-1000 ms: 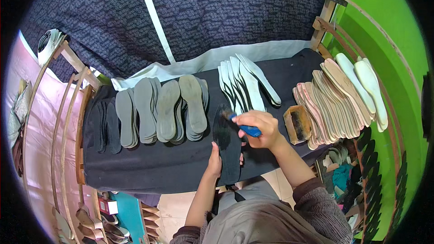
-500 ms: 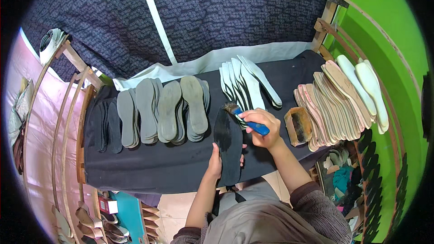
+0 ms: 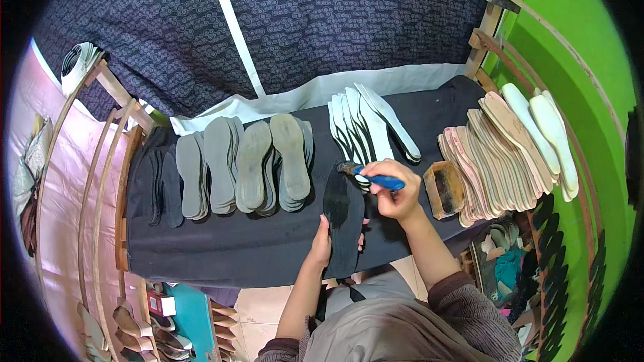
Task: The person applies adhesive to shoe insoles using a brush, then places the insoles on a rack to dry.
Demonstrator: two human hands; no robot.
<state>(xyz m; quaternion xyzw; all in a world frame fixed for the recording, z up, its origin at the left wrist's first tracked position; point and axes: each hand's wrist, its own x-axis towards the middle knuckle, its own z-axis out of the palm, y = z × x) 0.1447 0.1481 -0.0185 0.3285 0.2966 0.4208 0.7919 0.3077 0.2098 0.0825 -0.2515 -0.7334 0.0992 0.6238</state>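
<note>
Left hand [image 3: 322, 245] grips the black insole [image 3: 345, 231]: thumb along its left edge, fingers curled around from beneath, tips showing at the right edge. Insole sits in front of the person, over the near part of the black cloth [image 3: 221, 248], long axis roughly pointing away, near end by the cloth's front edge. Surface has a darker, shinier patch in the middle and upper part, duller near end.

Right hand [image 3: 397, 196] is closed around the blue handle of the brush [image 3: 382, 180]. Brush slants, handle to the right, bristles at the insole's far end; exact contact hard to tell.

White insoles [image 3: 365, 124] fan out just beyond the brush, dark undersides visible. Grey insoles [image 3: 253, 167] in overlapping stacks to the left, a few dark insoles [image 3: 172, 191] at the far left of them. Box [image 3: 435, 201] right of the right hand, open top, dark stain inside. Tan insoles [image 3: 500, 154] lean in a long row right of the box, with pale insoles [image 3: 553, 131] at the row's right end. Patterned curtain [image 3: 355, 13] behind, green wall [image 3: 577, 40] on the right.
</note>
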